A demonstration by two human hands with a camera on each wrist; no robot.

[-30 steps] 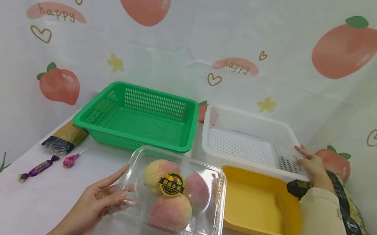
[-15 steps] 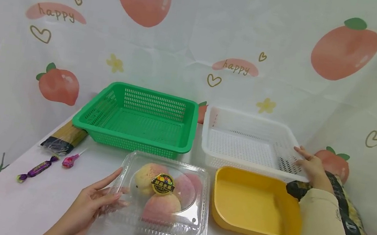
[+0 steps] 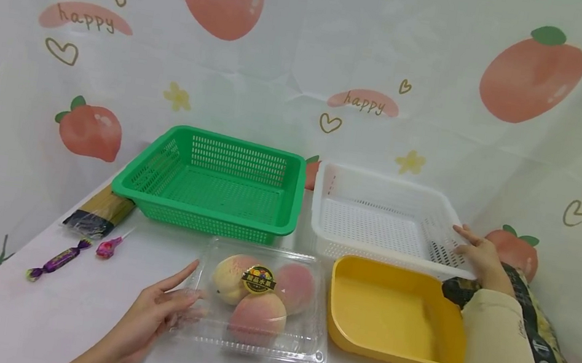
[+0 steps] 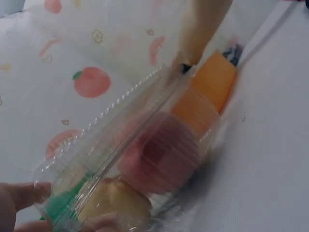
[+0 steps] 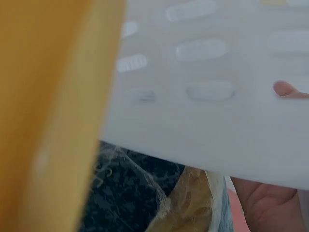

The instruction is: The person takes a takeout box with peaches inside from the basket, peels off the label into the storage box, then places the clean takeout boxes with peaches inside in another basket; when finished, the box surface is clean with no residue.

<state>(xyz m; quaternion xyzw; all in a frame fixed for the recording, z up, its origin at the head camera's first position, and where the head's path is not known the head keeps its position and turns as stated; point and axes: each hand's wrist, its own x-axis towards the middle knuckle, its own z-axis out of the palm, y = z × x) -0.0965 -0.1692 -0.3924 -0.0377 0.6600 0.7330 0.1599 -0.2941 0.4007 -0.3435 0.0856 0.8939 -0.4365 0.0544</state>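
Note:
My left hand (image 3: 152, 311) holds the left edge of a clear plastic fruit box (image 3: 306, 332). Several fingertips show through the clear wall in the left wrist view. Inside lie three peaches (image 3: 258, 318), and a black and gold label sits on the lid. Whether the box touches the table I cannot tell. At the far right, my right hand (image 3: 483, 258) grips the right rim of a white slotted basket (image 3: 391, 261). In the right wrist view a fingertip (image 5: 285, 89) pokes up by a slot of the white wall, and the palm lies beneath the rim.
A yellow tray (image 3: 390, 313) stands between box and right sleeve. Behind the box is a green basket (image 3: 207, 219). A brown packet (image 3: 102, 214), a lollipop (image 3: 107, 247) and a purple wrapped candy (image 3: 59, 260) lie left. A black bag (image 3: 538, 331) sits far right.
The fruit box has come down and left off the yellow tray's edge, then shifted slightly right and flattened towards the table. My right hand has stayed on the white basket.

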